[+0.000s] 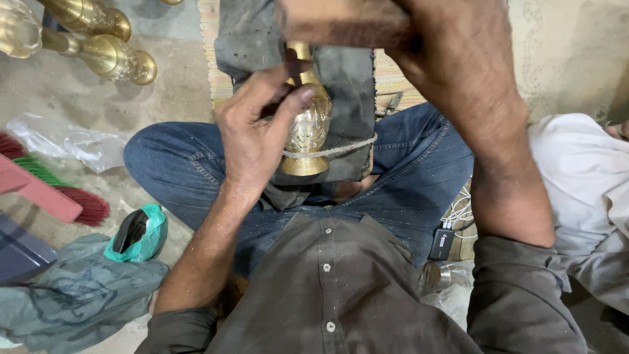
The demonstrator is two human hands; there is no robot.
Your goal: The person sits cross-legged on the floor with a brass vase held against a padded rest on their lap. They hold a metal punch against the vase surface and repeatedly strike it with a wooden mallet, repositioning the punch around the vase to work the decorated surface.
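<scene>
An engraved brass vase (308, 131) lies on a dark cloth pad (347, 78) over my crossed legs in blue jeans (406, 164). A thin rope (337, 150) runs across the vase's lower part and the pad. My left hand (252, 134) rests on the vase, its thumb and fingers pinched on a small dark tool (293, 67) set against the vase's neck. My right hand (452, 59) is raised above it and grips a blurred wooden block (341, 23). The block and hand hide the vase's top.
Two more brass vases (105, 56) lie on the floor at the top left. A clear plastic bag (65, 141), a red and green brush (78, 196), a green pouch (137, 233) and a grey bag (78, 295) are at left. A black charger (442, 242) and white cloth (583, 177) are at right.
</scene>
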